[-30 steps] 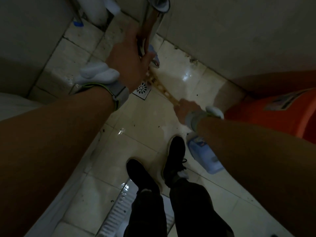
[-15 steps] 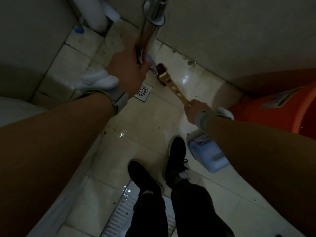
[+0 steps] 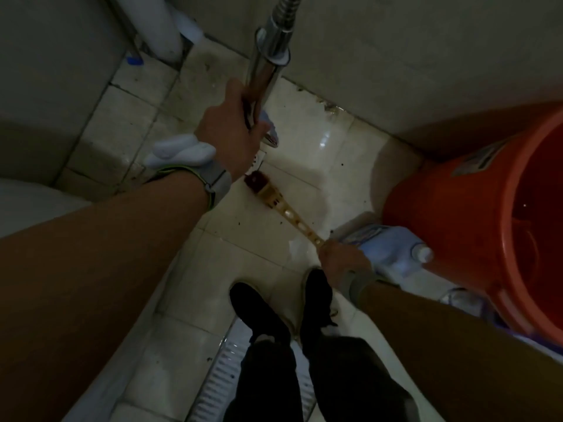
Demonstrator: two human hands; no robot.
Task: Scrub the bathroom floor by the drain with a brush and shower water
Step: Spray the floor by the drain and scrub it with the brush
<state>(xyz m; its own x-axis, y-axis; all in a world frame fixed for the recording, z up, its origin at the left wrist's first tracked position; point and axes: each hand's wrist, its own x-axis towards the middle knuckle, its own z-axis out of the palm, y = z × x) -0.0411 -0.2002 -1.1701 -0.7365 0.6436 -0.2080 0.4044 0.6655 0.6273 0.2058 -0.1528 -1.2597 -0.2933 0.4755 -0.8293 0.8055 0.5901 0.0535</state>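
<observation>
My left hand (image 3: 230, 137) grips the chrome shower handle (image 3: 265, 60), its head pointing down at the floor just beyond my fingers. The square floor drain (image 3: 260, 156) is mostly hidden behind that hand. My right hand (image 3: 341, 258) holds the end of a long yellow brush handle (image 3: 292, 216). The brush's dark red head (image 3: 256, 180) rests on the wet pale tiles right below the drain.
An orange bucket (image 3: 451, 214) stands at the right wall, with a pale blue detergent bottle (image 3: 393, 248) lying beside it. My black shoes (image 3: 286, 303) stand on the tiles below the brush. A ribbed squat-pan edge (image 3: 219, 382) lies under my feet. A white pipe (image 3: 158, 22) rises at the back corner.
The brush head has been pulled back from the far wall side of the drain to the tiles just in front of it. My right hand drew toward my feet; the left still holds the shower.
</observation>
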